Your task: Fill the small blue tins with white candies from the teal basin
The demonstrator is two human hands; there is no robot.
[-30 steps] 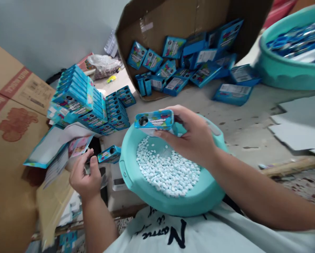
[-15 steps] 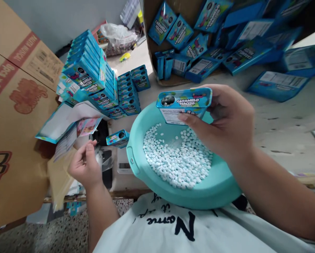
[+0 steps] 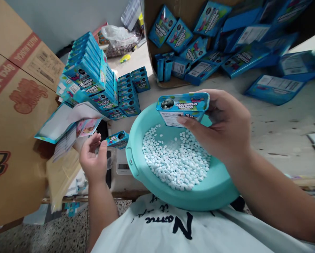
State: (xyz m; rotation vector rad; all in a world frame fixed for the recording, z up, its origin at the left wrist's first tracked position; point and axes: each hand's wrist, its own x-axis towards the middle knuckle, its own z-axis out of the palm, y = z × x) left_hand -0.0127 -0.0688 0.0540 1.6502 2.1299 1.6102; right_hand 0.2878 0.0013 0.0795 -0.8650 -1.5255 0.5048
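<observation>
A blue candy box (image 3: 185, 105) is gripped in my right hand (image 3: 225, 123), tilted above the teal basin (image 3: 132, 158). Its top has a round dark hole with something pale visible inside. Many small white candies (image 3: 178, 161) lie in the basin. My left hand (image 3: 95, 158) is open, thumb and fingers apart, with nothing seen in it. Just right of its fingertips stands another blue candy box (image 3: 117, 140), on or just behind a white scale (image 3: 123, 167); I cannot tell whether the hand touches it.
Stacked blue candy boxes (image 3: 86, 73) rise at the back left, with shorter rows (image 3: 128, 93) alongside. A cardboard carton (image 3: 150, 59) lies at the back right, blue boxes spilling from it. A large carton (image 3: 20, 105) flanks the left side. Papers (image 3: 65, 140) lie beside it.
My left hand has moved right and slightly up toward the box by the scale, and its curled fingers have opened. The right hand still holds its box, shifted only slightly.
</observation>
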